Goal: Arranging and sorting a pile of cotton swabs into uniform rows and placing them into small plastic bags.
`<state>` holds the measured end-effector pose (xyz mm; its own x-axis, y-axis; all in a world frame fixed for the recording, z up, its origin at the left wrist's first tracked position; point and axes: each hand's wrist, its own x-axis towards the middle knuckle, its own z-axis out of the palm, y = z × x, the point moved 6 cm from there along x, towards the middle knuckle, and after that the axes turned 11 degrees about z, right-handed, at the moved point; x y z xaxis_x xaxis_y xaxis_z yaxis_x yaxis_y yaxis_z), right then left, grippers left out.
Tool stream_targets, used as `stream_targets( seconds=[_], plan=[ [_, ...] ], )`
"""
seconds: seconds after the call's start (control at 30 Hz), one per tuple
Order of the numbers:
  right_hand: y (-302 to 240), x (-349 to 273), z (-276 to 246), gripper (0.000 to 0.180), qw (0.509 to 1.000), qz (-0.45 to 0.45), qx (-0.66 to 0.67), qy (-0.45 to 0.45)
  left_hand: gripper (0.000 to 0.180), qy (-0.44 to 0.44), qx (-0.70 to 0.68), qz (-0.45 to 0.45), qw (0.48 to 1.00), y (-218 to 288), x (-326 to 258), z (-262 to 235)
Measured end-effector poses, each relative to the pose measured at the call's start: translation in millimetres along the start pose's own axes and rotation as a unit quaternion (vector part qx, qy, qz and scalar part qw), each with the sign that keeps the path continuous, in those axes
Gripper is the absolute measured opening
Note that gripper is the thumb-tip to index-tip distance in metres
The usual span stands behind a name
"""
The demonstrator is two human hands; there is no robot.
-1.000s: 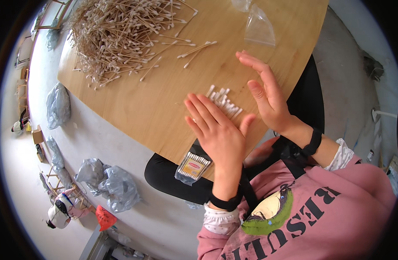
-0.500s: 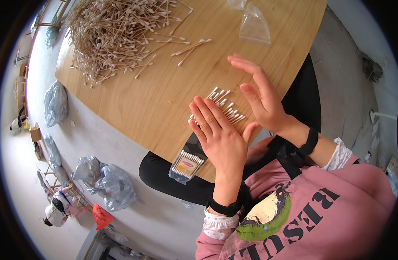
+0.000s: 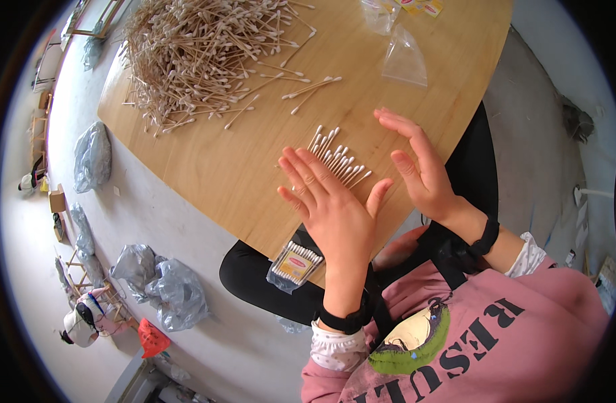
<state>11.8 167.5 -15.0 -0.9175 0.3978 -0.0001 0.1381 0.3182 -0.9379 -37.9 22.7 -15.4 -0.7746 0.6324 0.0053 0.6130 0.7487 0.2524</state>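
Taking the pile [image 3: 194, 64] as landmark, the swabs [image 3: 338, 158] lie on the table [image 3: 241, 168] to its right and nearer the person, spread in a loose band that runs away from it. Each swab's long axis lies roughly across the line out from the pile, with the white tips jutting toward the right hand's side. The left hand [image 3: 331, 205] is plainly the nearer: it lies over the other ends of the swabs, back upward, its fingers [image 3: 309, 171] pointing toward the pile, so the sticks cross them instead of running along them. That hand is flat and gripping nothing that shows, fingers near together and thumb spread wide; whether its underside presses the swabs or floats just above them is hidden. The right hand [image 3: 420, 171] is beyond the swabs as seen from the pile, well apart from their tips, with a wide gap between thumb and curved fingers and nothing held. A few strays [image 3: 312, 91] lie just off the pile's right side, between it and the bag [image 3: 405, 64], a clear one farther to the right. The pack [image 3: 296, 264], full of swabs behind a yellow label, sits at the table's near edge, well apart from the pile on the person's side, close by the left wrist.
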Motion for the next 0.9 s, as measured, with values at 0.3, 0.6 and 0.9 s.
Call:
stream_targets(
  seconds=[0.3,0.6,0.9],
  plan=[
    [-2.2,44.7,30.2,0.046,0.97,0.06,0.233,-0.025,0.074,0.373,-0.572,-0.2,0.703,-46.3,-33.4,-10.1],
    [-8.3,61.4,55.2,0.059,0.95,0.073,0.295,-0.071,0.074,0.432,-0.611,-0.18,0.638,-36.5,-10.2,-0.6],
    [-5.4,42.5,56.8,0.065,0.939,0.095,0.308,-0.124,0.076,0.359,-0.676,-0.171,0.62,-40.0,-7.2,-0.7]
  ],
)
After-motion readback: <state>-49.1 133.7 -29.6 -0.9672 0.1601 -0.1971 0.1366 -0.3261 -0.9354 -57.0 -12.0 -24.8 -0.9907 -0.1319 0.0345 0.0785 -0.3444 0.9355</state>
